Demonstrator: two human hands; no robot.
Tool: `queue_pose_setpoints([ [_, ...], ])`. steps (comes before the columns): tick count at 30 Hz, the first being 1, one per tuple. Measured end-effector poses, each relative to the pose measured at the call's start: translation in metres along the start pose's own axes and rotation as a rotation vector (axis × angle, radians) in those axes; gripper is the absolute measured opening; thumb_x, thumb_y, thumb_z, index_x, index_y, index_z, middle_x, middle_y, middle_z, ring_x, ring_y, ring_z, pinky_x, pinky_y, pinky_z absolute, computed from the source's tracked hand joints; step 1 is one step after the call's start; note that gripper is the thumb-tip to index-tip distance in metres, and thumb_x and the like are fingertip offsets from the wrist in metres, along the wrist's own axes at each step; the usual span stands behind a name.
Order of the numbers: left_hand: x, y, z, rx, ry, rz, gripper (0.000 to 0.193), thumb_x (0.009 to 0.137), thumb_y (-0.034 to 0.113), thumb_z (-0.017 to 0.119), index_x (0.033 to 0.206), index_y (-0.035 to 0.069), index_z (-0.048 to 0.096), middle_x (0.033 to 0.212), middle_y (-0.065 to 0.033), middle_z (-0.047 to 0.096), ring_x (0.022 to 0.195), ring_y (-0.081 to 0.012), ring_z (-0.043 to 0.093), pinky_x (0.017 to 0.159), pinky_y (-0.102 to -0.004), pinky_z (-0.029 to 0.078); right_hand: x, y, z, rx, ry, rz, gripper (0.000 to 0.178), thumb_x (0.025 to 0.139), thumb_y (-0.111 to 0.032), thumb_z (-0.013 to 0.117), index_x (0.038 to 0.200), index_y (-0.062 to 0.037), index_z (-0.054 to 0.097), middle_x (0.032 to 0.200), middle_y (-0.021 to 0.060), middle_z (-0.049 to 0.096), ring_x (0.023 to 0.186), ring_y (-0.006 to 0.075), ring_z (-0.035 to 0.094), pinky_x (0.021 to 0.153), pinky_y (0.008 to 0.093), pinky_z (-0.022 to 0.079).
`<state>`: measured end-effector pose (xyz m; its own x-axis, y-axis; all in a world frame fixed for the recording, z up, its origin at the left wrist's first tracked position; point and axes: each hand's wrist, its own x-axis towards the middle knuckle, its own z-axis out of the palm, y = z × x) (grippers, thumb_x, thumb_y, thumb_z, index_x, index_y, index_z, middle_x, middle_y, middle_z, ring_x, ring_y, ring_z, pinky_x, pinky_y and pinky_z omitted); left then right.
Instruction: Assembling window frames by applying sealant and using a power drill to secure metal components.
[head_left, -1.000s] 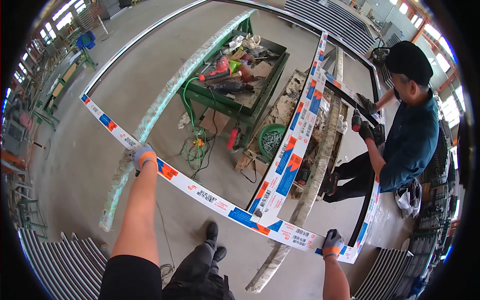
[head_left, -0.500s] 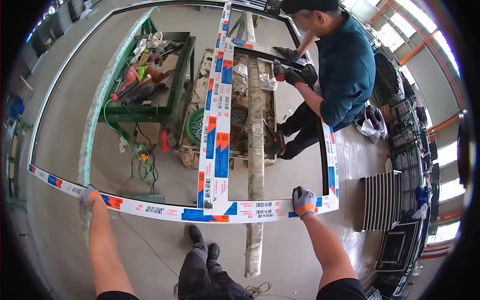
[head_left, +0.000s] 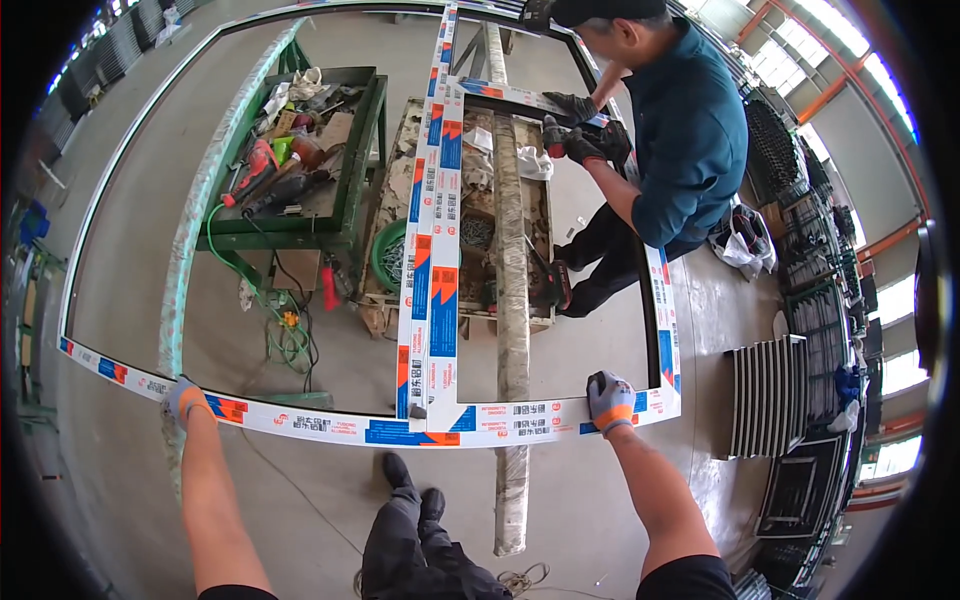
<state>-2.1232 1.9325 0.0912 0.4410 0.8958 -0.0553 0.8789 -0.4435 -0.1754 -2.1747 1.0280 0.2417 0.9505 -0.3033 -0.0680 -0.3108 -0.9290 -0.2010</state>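
Note:
A large window frame (head_left: 345, 427), wrapped in printed white, blue and orange film, lies across two padded rails in front of me. My left hand (head_left: 185, 403), in a grey and orange glove, is closed around its near bar beside the left rail. Toward the right corner, my gloved right hand (head_left: 611, 402) grips the same bar, its fingers curled over the inner edge. Across the frame a co-worker (head_left: 670, 130) in a dark teal shirt holds a cordless drill (head_left: 590, 145) at the inner sash's far bar (head_left: 525, 97), one black-gloved hand resting on that bar.
A green metal tool bench (head_left: 350, 215) heaped with tools stands left of centre. Beneath the frame sit a wooden bin (head_left: 400, 180) and a green basket (head_left: 388, 252) of screws. The wrapped middle rail (head_left: 511, 470) juts toward my feet. Stacked frames (head_left: 768, 398) stand at right.
The co-worker's head and drill have shifted slightly to the left. My two hands keep their places on the near bar, and the frame looks almost unmoved.

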Motion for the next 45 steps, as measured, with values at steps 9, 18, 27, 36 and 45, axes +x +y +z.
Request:
queue_pose_setpoints([
  [9, -0.098, 0.058, -0.084, -0.506, 0.001, -0.368, 0.057, 0.090, 0.046, 0.055, 0.120, -0.003, 0.060, 0.120, -0.0172, 0.066, 0.098, -0.0274, 0.070, 0.077, -0.0414, 0.057, -0.009, 0.011, -0.015, -0.029, 0.008, 0.032, 0.020, 0.090, -0.027, 0.057, 0.083, -0.0104, 0.068, 0.087, 0.0126, 0.069, 0.087, 0.0338, 0.065, 0.082, 0.0438, 0.049],
  [18, -0.043, 0.030, -0.020, -0.214, -0.039, -0.057, 0.055, 0.092, 0.048, 0.049, 0.118, 0.002, 0.065, 0.120, -0.0190, 0.066, 0.100, -0.0290, 0.070, 0.079, -0.0427, 0.056, -0.008, 0.006, -0.014, -0.004, 0.033, -0.021, 0.015, 0.088, -0.021, 0.059, 0.085, -0.0095, 0.068, 0.086, 0.0141, 0.069, 0.083, 0.0364, 0.065, 0.077, 0.0449, 0.051],
  [27, -0.018, -0.004, -0.034, -0.167, 0.017, -0.039, 0.051, 0.095, 0.044, 0.048, 0.119, 0.002, 0.065, 0.121, -0.0161, 0.067, 0.103, -0.0284, 0.069, 0.082, -0.0411, 0.055, -0.001, -0.006, 0.000, 0.016, -0.013, -0.009, 0.017, 0.089, -0.024, 0.059, 0.085, -0.0098, 0.068, 0.089, 0.0129, 0.070, 0.087, 0.0337, 0.066, 0.083, 0.0430, 0.050],
  [36, -0.080, 0.033, -0.089, -0.578, 0.000, -0.376, 0.055, 0.090, 0.046, 0.054, 0.121, 0.003, 0.065, 0.117, -0.0145, 0.069, 0.097, -0.0267, 0.071, 0.077, -0.0394, 0.056, -0.003, -0.002, -0.007, 0.004, -0.009, 0.013, 0.018, 0.090, -0.025, 0.059, 0.085, -0.0107, 0.068, 0.090, 0.0121, 0.070, 0.087, 0.0332, 0.066, 0.084, 0.0426, 0.050],
  [45, -0.091, 0.041, -0.094, -0.603, 0.007, -0.370, 0.055, 0.086, 0.047, 0.059, 0.118, 0.002, 0.065, 0.110, -0.0144, 0.071, 0.092, -0.0255, 0.072, 0.075, -0.0393, 0.057, -0.005, 0.001, -0.009, -0.007, -0.014, 0.025, 0.017, 0.089, -0.025, 0.059, 0.085, -0.0114, 0.069, 0.088, 0.0116, 0.070, 0.087, 0.0330, 0.065, 0.083, 0.0424, 0.049],
])
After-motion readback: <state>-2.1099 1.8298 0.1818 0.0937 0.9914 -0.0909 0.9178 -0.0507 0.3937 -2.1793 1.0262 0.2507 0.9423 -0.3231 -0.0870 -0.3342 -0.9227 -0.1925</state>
